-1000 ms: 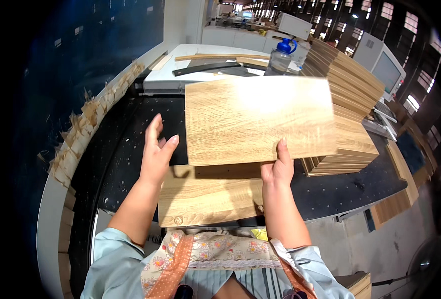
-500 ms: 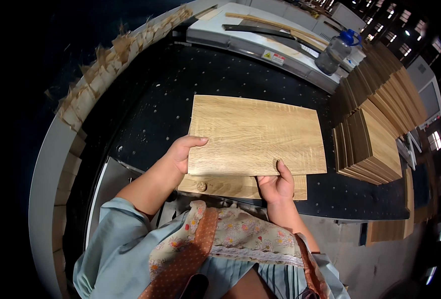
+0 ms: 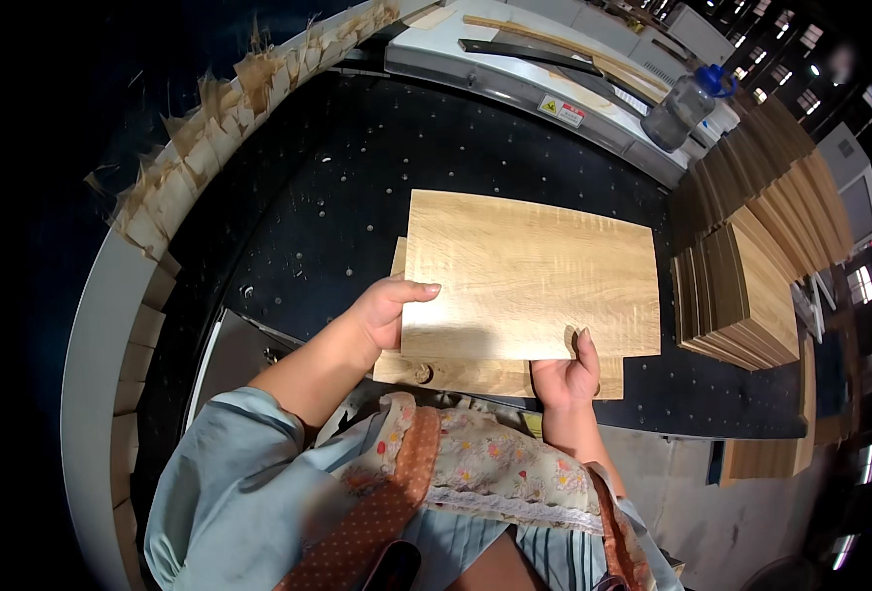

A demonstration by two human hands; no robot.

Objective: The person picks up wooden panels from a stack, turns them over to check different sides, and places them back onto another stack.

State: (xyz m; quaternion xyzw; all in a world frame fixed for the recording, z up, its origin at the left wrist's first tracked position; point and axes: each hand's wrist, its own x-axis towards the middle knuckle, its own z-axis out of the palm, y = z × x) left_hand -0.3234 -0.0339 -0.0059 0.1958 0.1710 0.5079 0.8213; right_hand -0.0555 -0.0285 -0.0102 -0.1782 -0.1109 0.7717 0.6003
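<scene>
Two wooden panels: top panel (image 3: 530,276) gripped by left hand (image 3: 382,310) and right hand (image 3: 566,372), largely hiding lower panel (image 3: 475,374); fingers underneath unseen.

The black perforated desk (image 3: 357,187) carries a wood board (image 3: 500,376), with a second board (image 3: 530,276) lying on top of it. Stacks of boards (image 3: 741,286) stand on the desk's right side. Veneer scraps (image 3: 190,158) line its left rim.

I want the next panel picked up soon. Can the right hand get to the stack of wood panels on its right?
Probably yes, once freed: the right hand grips the top panel, and only bare black table lies between it and the stack.
</scene>
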